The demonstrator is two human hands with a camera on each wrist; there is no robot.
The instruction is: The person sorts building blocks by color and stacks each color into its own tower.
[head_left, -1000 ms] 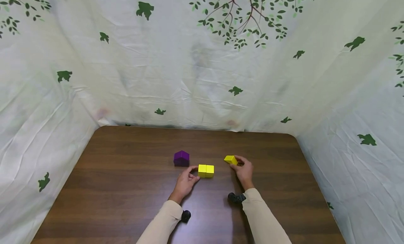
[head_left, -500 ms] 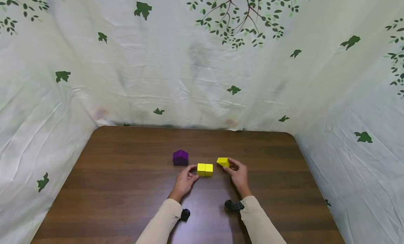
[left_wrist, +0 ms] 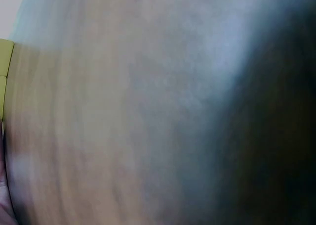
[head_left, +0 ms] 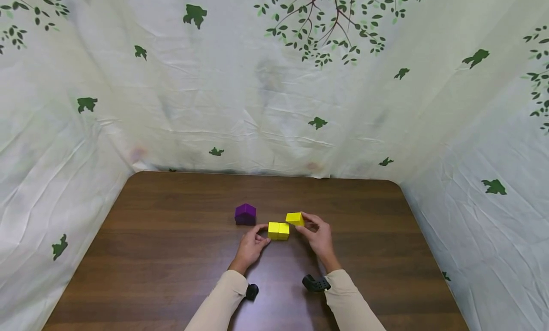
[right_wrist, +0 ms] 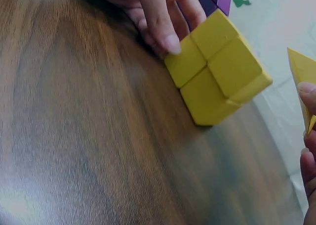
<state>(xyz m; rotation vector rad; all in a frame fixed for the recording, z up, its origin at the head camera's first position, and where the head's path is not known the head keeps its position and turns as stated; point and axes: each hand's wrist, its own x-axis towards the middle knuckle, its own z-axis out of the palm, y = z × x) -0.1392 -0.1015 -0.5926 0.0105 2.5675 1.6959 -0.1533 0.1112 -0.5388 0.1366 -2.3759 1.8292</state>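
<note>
Two yellow cubes [head_left: 279, 231] stand side by side on the wooden table. My left hand [head_left: 249, 249] holds the left cube at its outer end, thumb at the front and index finger toward the back. In the right wrist view, the left thumb [right_wrist: 171, 43] rests against that cube [right_wrist: 185, 62]. My right hand [head_left: 319, 238] pinches a yellow triangular block [head_left: 294, 218] between thumb and fingers, just behind and right of the pair. Part of this triangular block [right_wrist: 302, 67] shows at the right wrist view's edge. The left wrist view catches only a sliver of yellow cubes [left_wrist: 5, 59].
A purple house-shaped block [head_left: 245, 215] stands behind and left of the cubes, close to the left fingers. The brown table [head_left: 171, 264] has a rear edge against a white cloth [head_left: 180, 83] printed with leaves, which also hangs along both sides.
My right hand has carried the yellow triangular block leftward, right up to the two cubes, and it has turned a little. The left hand and both cubes have stayed in place.
</note>
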